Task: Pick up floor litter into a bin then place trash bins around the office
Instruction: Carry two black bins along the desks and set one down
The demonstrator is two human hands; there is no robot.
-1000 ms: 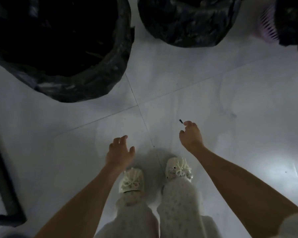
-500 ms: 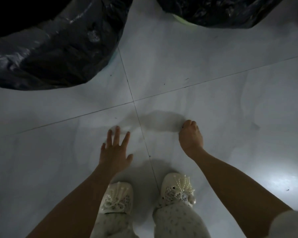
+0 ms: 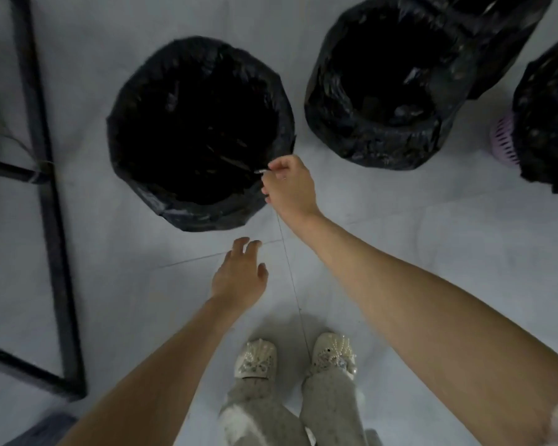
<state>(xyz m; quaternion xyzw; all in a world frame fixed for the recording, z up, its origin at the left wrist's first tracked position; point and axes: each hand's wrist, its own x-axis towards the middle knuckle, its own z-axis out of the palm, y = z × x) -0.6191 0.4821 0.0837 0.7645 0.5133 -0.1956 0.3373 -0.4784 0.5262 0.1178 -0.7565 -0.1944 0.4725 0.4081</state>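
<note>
I see my right hand (image 3: 289, 185) pinching a small thin piece of litter (image 3: 260, 171) over the near rim of the left bin (image 3: 200, 133), which is lined with a black bag; its inside is too dark to tell the contents. My left hand (image 3: 239, 275) hangs relaxed above the floor (image 3: 432, 252), holding nothing. A second lined bin (image 3: 384, 82) stands right of the first one, and maybe some scraps lie inside it.

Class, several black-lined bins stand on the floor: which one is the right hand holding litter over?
The leftmost bin; the right hand pinches the litter over its rim, other bins stand farther right.
</note>
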